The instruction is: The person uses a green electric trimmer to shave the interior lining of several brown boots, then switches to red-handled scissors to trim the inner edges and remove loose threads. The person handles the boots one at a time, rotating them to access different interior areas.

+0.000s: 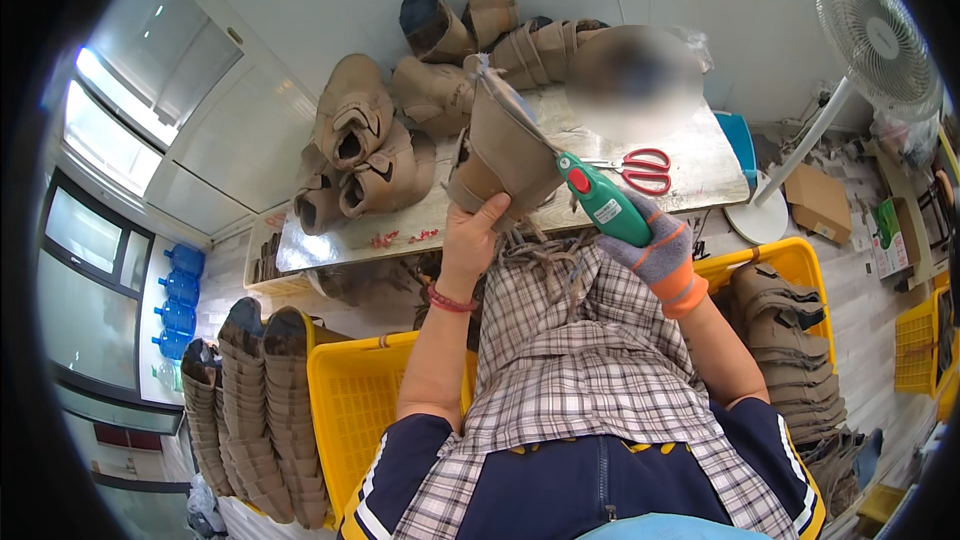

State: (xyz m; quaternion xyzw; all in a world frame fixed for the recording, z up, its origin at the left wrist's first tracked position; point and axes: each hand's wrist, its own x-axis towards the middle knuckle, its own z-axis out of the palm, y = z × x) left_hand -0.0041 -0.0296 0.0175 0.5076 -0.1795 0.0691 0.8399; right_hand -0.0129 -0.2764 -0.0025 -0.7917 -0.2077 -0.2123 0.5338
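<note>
My bare left hand [468, 245], with a red bracelet at the wrist, grips a tan shoe upper [505, 155] by its lower edge, thumb on the near side. The upper is held tilted above my lap, at the table's front edge. In a grey and orange glove, my right hand [660, 258] is wrapped round a green handheld power cutter [608, 205] with a red button. The cutter's head is at the right edge of the upper; whether they touch is hidden. Thin tan trimmings [545, 245] lie on my checked apron [575, 360].
Red-handled scissors [648, 172] lie on the worktable [700, 160]. Stacked tan uppers [360, 140] stand on its left and back. Yellow baskets [355, 410] flank me, with rows of uppers [285, 410] at the left and more uppers [785, 330] at the right. A fan [880, 40] stands far right.
</note>
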